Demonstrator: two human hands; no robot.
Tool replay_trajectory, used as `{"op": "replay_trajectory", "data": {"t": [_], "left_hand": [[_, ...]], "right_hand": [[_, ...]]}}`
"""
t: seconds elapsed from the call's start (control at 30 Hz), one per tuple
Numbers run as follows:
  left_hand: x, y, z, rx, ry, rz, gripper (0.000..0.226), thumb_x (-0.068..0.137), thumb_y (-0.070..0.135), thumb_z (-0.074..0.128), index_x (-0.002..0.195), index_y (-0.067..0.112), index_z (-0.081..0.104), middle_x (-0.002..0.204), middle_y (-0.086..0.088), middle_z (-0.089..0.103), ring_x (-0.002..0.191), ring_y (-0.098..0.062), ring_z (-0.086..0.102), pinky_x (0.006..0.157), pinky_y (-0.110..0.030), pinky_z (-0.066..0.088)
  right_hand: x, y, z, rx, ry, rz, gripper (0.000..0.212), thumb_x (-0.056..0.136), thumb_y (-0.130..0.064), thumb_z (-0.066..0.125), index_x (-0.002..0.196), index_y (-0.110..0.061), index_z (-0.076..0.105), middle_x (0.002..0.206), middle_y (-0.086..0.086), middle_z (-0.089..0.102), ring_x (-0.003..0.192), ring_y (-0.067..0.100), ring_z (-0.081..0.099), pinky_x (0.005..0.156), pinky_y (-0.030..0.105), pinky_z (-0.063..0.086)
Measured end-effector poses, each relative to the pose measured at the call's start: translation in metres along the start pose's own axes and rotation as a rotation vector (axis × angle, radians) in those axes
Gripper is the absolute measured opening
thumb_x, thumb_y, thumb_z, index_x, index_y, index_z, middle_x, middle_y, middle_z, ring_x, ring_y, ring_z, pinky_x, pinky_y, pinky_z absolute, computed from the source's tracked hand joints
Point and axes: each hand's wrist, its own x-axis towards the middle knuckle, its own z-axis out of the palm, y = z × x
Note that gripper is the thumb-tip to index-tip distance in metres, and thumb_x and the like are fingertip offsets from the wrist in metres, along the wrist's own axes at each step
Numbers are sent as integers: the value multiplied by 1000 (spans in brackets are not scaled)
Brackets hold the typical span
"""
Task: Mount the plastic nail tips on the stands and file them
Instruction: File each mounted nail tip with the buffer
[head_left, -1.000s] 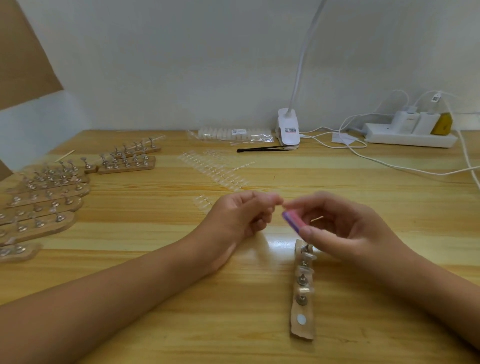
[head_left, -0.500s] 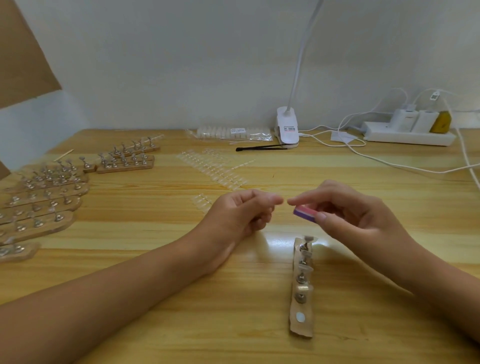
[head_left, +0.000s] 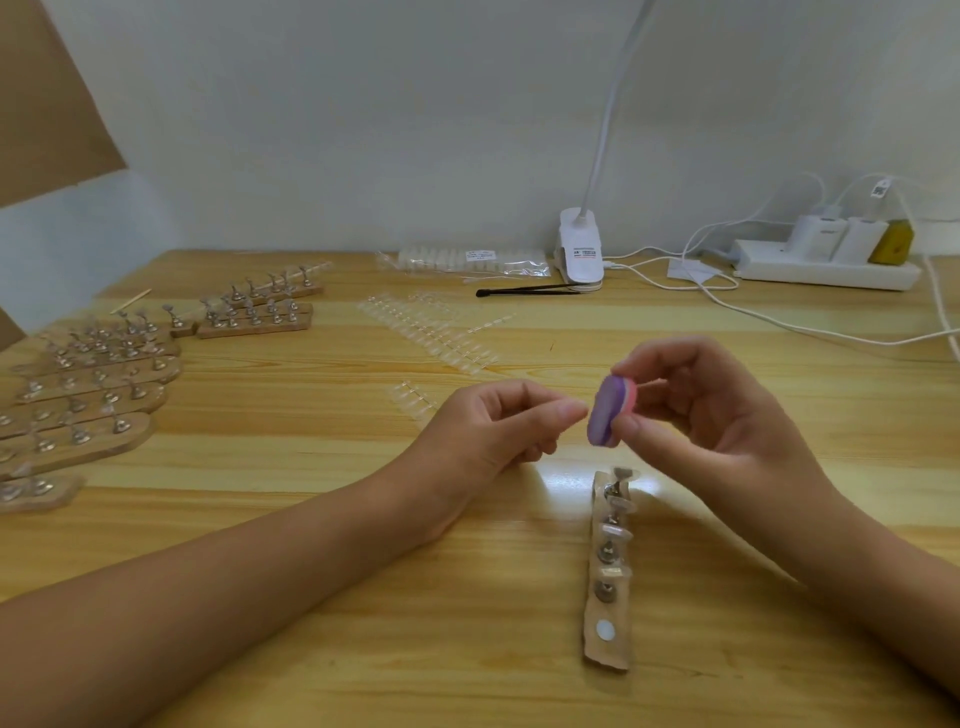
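Stand strip (head_left: 607, 597) near rt hand (head_left: 727, 431).

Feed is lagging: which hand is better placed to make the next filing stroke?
Right. The right hand grips the purple file block, its face beside the left hand's pinched fingertips.

The left forearm (head_left: 234, 587) and right forearm (head_left: 883, 582), both bare, reach in and converge toward the middle. The left hand (head_left: 498, 431) has its fingers curled, with thumb and forefinger pressed tip to tip; anything between them is too small to tell. The right hand (head_left: 711, 415), just beside it, pinches a purple-and-pink buffer block (head_left: 602, 413) between thumb and fingers.
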Motion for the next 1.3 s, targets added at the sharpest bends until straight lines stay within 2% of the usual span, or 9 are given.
{"op": "replay_trajectory", "data": {"t": [0.07,0.2,0.3,0.5,0.63,0.73,0.87,1.1,1.3], "left_hand": [[-1,0,1,32,-21,1,23,71,43,75,85,25,77,67,9,60,66,-4,53,71,-20,46],[-2,1,1,57,-10,11,16,78,33,70,88,21,76,67,10,60,66,-3,53,76,-25,45],[-2,1,1,52,-15,10,16,78,33,71,88,21,76,68,10,61,65,-3,53,75,-23,46],[-3,0,0,58,-37,18,26,71,45,72,87,26,77,78,6,67,73,-6,57,83,-33,46],[-2,3,2,37,-50,2,24,70,46,73,84,27,76,72,8,63,70,-4,55,77,-26,44],[-2,2,1,58,-60,-2,27,70,46,73,88,26,75,84,-1,68,78,-9,57,83,-32,47],[-2,3,0,11,-66,-14,22,71,46,73,83,27,76,73,6,60,69,-6,52,77,-26,43],[-2,5,-2,36,-101,-11,22,74,45,72,86,27,75,66,9,51,62,-6,42,68,-19,40],[-3,4,1,89,-99,-7,23,71,47,73,85,29,76,63,12,49,62,-6,42,70,-21,39]], "right_hand": [[2,1,-1,-10,41,-47,31,81,-21,76,107,-22,59,101,-3,67,92,17,67,84,24,53],[0,5,1,-77,-56,-21,26,82,-30,71,106,-30,61,102,-2,67,97,20,65,88,31,53],[1,4,0,-51,-18,-41,27,81,-29,72,105,-31,59,101,-1,66,95,21,66,87,29,53],[-2,4,4,-45,-56,8,31,82,-20,80,102,-14,57,97,7,67,93,24,67,86,35,54],[0,1,5,81,60,-32,31,76,-8,71,101,-7,53,97,4,69,86,15,69,80,20,54],[-2,1,8,100,9,22,32,75,-13,72,100,-4,55,98,10,70,86,20,71,78,21,55],[0,-1,8,88,104,-22,30,74,-13,72,100,-7,57,97,4,70,87,17,69,82,20,54],[0,-6,10,77,134,-14,33,73,-26,72,100,-10,60,97,5,71,88,17,69,83,21,55],[1,-8,3,87,144,13,28,76,-24,70,102,-14,65,96,9,72,89,19,70,82,22,55]]}}
